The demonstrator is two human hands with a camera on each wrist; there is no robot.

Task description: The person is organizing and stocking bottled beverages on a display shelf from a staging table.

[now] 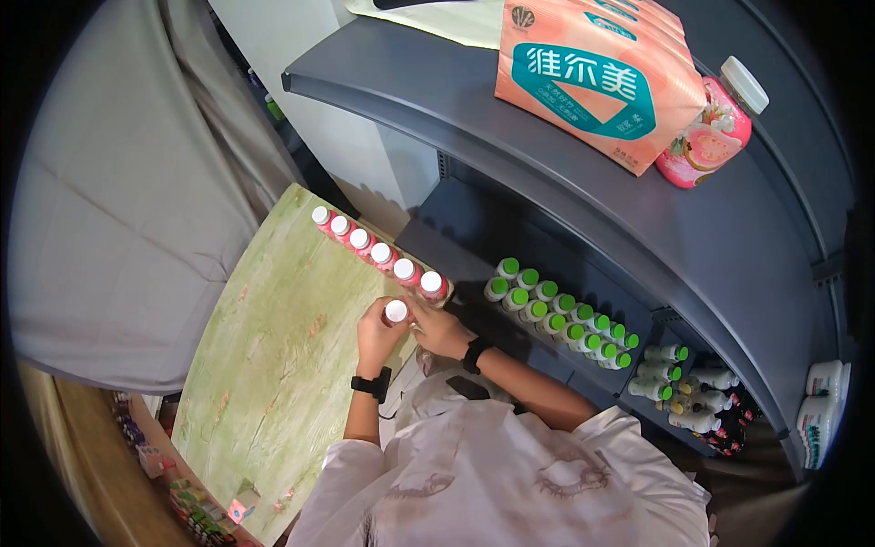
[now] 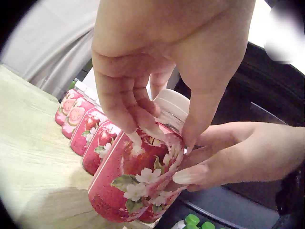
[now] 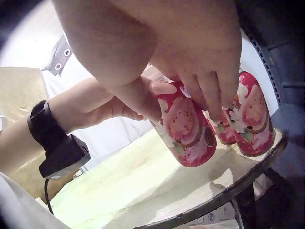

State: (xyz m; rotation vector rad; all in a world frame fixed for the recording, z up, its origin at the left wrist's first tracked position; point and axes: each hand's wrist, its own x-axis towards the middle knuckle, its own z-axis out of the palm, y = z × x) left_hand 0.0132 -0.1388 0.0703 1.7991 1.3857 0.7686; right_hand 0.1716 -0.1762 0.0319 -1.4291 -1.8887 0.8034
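Observation:
Both hands are around one pink bottle with a white cap (image 1: 396, 312), near the end of a row of similar bottles (image 1: 382, 254). The left hand (image 1: 375, 337) grips it near its neck; in the left wrist view, the left hand's (image 2: 171, 52) fingers curl over the flowered wrap of the bottle (image 2: 138, 176). From the other side the right hand (image 1: 440, 332) holds the same bottle, its thumb and fingers on the wrap in the left wrist view. The right wrist view shows the right hand (image 3: 162, 47) over the bottle (image 3: 186, 133), which is tilted.
The pink row stands along the edge of a green table (image 1: 264, 319). To the right, green-capped bottles (image 1: 540, 311) fill part of a lower grey shelf. An orange tissue pack (image 1: 592, 82) and a larger pink bottle (image 1: 706, 141) sit on the upper shelf. A grey curtain (image 1: 109, 201) hangs at left.

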